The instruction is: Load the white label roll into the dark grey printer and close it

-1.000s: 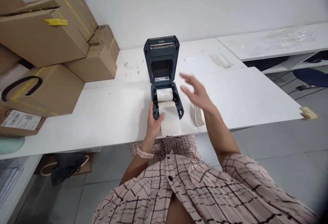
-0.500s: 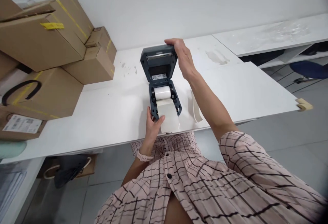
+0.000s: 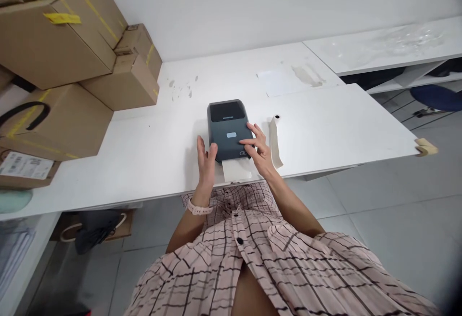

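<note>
A dark grey label printer (image 3: 228, 128) sits on the white table with its lid down. A strip of white label paper (image 3: 236, 170) sticks out of its front toward the table edge. My right hand (image 3: 260, 150) rests on the lid's right front part, fingers spread. Beside the printer's left front corner is my left hand (image 3: 207, 164), its fingers stretched out and holding nothing. To the right of the printer lies a small roll (image 3: 276, 117) with a curled paper strip (image 3: 275, 145) running toward the front edge. The roll inside the printer is hidden.
Cardboard boxes (image 3: 61, 41) with yellow tape are stacked at the left. A white sheet (image 3: 272, 84) lies behind the printer, to the right. Clear plastic (image 3: 411, 39) lies on the far-right tabletop. A padded table corner (image 3: 427, 147) and a blue stool (image 3: 435, 98) are at the right.
The printer's lid has swung down shut. My right hand came down from the raised lid onto its front, and my left hand let go of the paper and moved slightly left.
</note>
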A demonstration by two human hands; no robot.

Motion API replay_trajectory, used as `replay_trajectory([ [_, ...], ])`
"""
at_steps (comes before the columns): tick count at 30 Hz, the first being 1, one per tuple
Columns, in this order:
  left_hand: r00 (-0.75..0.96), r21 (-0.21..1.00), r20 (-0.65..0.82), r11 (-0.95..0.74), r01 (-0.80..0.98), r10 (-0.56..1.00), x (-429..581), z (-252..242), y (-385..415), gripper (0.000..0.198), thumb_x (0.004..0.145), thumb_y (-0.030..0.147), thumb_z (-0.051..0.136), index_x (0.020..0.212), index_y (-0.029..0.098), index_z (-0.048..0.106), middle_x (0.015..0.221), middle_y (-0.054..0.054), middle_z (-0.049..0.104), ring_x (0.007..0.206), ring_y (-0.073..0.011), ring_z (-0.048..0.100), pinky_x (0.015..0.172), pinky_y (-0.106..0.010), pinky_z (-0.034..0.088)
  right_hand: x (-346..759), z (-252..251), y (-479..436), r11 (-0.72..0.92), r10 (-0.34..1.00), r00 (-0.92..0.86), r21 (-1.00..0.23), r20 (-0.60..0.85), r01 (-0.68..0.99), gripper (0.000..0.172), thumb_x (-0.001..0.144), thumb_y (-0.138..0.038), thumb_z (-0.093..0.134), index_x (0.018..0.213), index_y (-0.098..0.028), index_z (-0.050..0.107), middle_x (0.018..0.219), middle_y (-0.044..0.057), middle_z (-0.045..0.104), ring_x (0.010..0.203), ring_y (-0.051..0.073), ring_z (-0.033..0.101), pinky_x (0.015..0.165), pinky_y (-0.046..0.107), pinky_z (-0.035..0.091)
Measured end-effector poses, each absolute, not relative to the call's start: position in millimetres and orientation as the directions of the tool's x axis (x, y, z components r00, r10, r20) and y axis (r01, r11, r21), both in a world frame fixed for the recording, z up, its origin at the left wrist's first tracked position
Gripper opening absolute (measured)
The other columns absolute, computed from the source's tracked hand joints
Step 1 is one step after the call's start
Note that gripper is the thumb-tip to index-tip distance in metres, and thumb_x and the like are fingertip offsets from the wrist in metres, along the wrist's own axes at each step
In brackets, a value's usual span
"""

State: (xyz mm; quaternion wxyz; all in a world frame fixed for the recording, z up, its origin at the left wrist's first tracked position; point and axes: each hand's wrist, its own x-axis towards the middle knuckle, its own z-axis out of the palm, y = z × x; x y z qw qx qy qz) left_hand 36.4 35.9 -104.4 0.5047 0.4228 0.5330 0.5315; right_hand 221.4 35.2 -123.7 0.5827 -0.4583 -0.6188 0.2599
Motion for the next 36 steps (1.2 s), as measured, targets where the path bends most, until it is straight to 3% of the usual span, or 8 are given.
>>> replay_trajectory([
  [4, -0.038, 0.983, -0.123, 0.116, -0.145, 0.992, 44, -103, 51, 0.101, 0.084, 0.060, 0.076, 0.167, 0.029, 0.025, 0.174, -0.011, 0.030, 0.157, -0.0349, 0.037, 0.125, -0.046, 0.042, 214, -131, 42, 0.351, 0.904, 0.179, -0.913, 0.388, 0.206, 0.033, 0.096, -0.061, 0.063, 0.112, -0.034, 0.073, 0.163, 0.000, 0.049, 0.159, 0.027, 0.034, 0.130, 0.059, 0.028],
  [8, -0.044, 0.978, -0.131, 0.122, -0.169, 0.990, 43, -111, 53, 0.106, 0.082, 0.058, 0.079, 0.167, 0.028, 0.023, 0.170, -0.012, 0.039, 0.152, -0.0353, 0.046, 0.120, -0.045, 0.049, 209, -140, 48, 0.143, 0.964, 0.231, -0.989, 0.131, -0.038, 0.091, 0.081, -0.070, 0.074, 0.158, -0.036, 0.039, 0.172, 0.008, 0.034, 0.158, 0.031, 0.035, 0.127, 0.058, 0.035],
  [11, -0.089, 0.982, -0.127, 0.112, -0.152, 0.988, 42, -118, 50, 0.111, 0.081, 0.059, 0.080, 0.168, 0.028, 0.018, 0.170, -0.013, 0.038, 0.153, -0.0350, 0.044, 0.119, -0.043, 0.049, 209, -143, 46, 0.006, 0.987, 0.159, -0.983, -0.024, -0.186, 0.109, 0.077, -0.071, 0.077, 0.165, -0.033, 0.025, 0.171, 0.011, 0.036, 0.154, 0.035, 0.042, 0.124, 0.058, 0.041],
  [17, -0.135, 0.995, -0.052, 0.039, -0.096, 0.989, 51, -129, 47, 0.097, 0.086, 0.062, 0.072, 0.165, 0.030, 0.026, 0.171, -0.012, 0.036, 0.153, -0.0351, 0.044, 0.117, -0.043, 0.050, 210, -146, 44, 0.026, 0.986, 0.166, -0.990, 0.003, -0.136, 0.103, 0.080, -0.072, 0.074, 0.163, -0.031, 0.030, 0.171, 0.011, 0.034, 0.158, 0.033, 0.036, 0.128, 0.055, 0.037],
  [27, -0.175, 0.999, 0.024, -0.019, 0.029, 0.984, 42, -127, 33, 0.084, 0.085, 0.061, 0.073, 0.155, 0.028, 0.040, 0.162, -0.014, 0.046, 0.144, -0.0298, 0.052, 0.112, -0.039, 0.051, 207, -154, 45, 0.068, 0.981, 0.187, -0.991, 0.046, -0.117, 0.104, 0.081, -0.074, 0.071, 0.164, -0.031, 0.024, 0.167, 0.014, 0.040, 0.150, 0.033, 0.045, 0.124, 0.055, 0.040],
  [30, -0.358, 0.988, 0.025, 0.032, 0.151, 0.933, 36, -133, 2, 0.062, 0.083, 0.060, 0.074, 0.131, 0.024, 0.059, 0.130, -0.012, 0.067, 0.111, -0.0224, 0.068, 0.089, -0.033, 0.056, 208, -155, 46, 0.065, 0.981, 0.192, -0.986, 0.035, -0.155, 0.105, 0.080, -0.072, 0.074, 0.164, -0.031, 0.026, 0.167, 0.013, 0.041, 0.150, 0.033, 0.046, 0.125, 0.057, 0.039],
  [33, -0.130, 0.962, -0.253, 0.263, 0.069, 0.959, 37, -135, -15, 0.047, 0.080, 0.066, 0.073, 0.085, 0.020, 0.065, 0.071, 0.000, 0.062, 0.061, -0.0128, 0.057, 0.058, -0.026, 0.047, 207, -155, 46, 0.078, 0.977, 0.208, -0.980, 0.039, -0.183, 0.102, 0.080, -0.070, 0.075, 0.163, -0.031, 0.029, 0.168, 0.012, 0.040, 0.150, 0.033, 0.046, 0.126, 0.057, 0.037],
  [36, 0.102, 0.889, -0.438, 0.447, -0.102, 0.893, 44, -128, -10, 0.052, 0.070, 0.067, 0.080, 0.076, 0.018, 0.065, 0.059, 0.003, 0.057, 0.049, -0.0096, 0.048, 0.046, -0.024, 0.036, 205, -156, 47, 0.080, 0.975, 0.218, -0.983, 0.042, -0.166, 0.102, 0.080, -0.070, 0.074, 0.162, -0.030, 0.030, 0.167, 0.012, 0.040, 0.150, 0.033, 0.047, 0.126, 0.057, 0.037],
])
